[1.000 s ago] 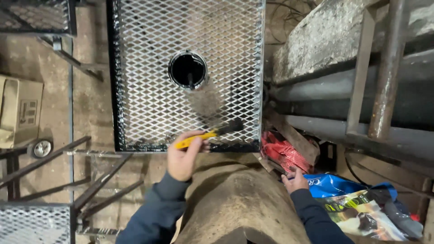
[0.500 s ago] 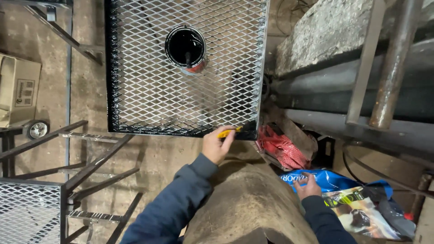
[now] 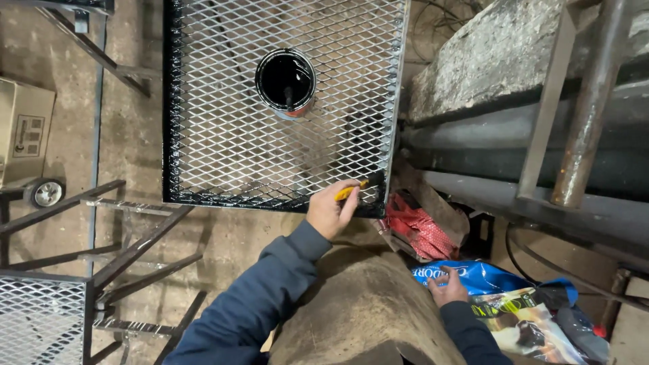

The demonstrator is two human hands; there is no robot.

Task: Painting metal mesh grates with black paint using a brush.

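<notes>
While the left hand (image 3: 331, 211) closes around a yellow-handled brush (image 3: 358, 189), the bristles meet the black-painted frame at the near right corner of the mesh panel (image 3: 223, 135); the handle points toward two o'clock from the knuckles. At eleven o'clock from that hand, an open paint can (image 3: 285, 81) of black paint stands on the mesh — well apart from the brush. At three o'clock, just beside the corner, lies a red bundle (image 3: 420, 230); at five o'clock the right hand (image 3: 446, 290) rests, fingers spread and holding nothing, on a blue bag (image 3: 500, 284). At nine o'clock, bare metal frames (image 3: 122, 236) stand on the floor.
</notes>
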